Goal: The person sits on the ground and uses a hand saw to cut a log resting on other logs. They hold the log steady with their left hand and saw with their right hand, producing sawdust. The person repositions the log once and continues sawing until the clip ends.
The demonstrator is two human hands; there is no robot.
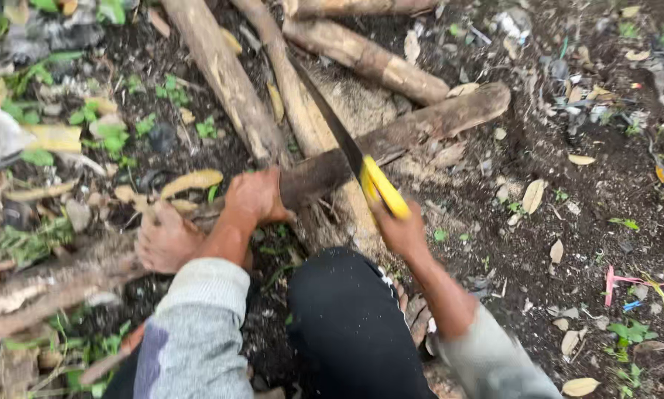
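While the left hand wraps around the near end of a dark log, pinning it so it cannot roll or slide, the right hand closes tightly on the yellow handle of a saw. The saw's dark blade runs up and away from the person, its edge laid across the log just beside the left hand, so the cut falls close to where the wood is held firm. The log itself lies at a slant on other logs that cross beneath it, which lifts it off the ground and leaves room for the blade to pass through. A bare foot rests on the ground just left of the left hand, beside the log's end; whether it presses on the wood I cannot tell. A black-clad knee sits between the two arms, so the person crouches low over the work. Pale sawdust lies on the soil behind the blade. Dry leaves and small green weeds are scattered over the dark ground all around.
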